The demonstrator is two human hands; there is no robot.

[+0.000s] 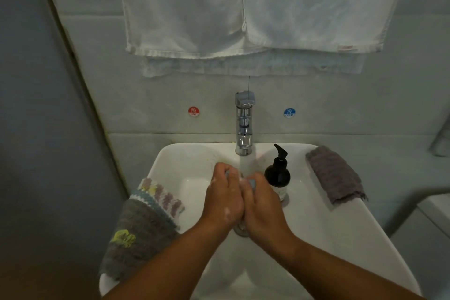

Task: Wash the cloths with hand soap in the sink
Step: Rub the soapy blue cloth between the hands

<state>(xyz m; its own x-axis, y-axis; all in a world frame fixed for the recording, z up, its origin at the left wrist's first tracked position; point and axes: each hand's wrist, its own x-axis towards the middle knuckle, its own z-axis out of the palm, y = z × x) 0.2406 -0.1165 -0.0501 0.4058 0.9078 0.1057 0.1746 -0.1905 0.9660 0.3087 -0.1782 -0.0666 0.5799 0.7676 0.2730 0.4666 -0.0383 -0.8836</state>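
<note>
Now | left hand [224, 198], right hand [264, 206]: grip curled round blue cloth [252, 183] | HOT sticker [193, 111] | COLD sticker [289, 112]

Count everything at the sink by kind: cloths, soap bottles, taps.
Cloths: 4 (striped cloth, grey cloth, purple cloth, blue cloth being scrubbed)
Soap bottles: 1
Taps: 1
Total: 6

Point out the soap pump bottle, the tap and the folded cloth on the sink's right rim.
soap pump bottle [277, 175]: head view, on its dark round body.
tap [244, 126]: head view, on its chrome column.
folded cloth [336, 174]: head view, middle of its top face.
</note>
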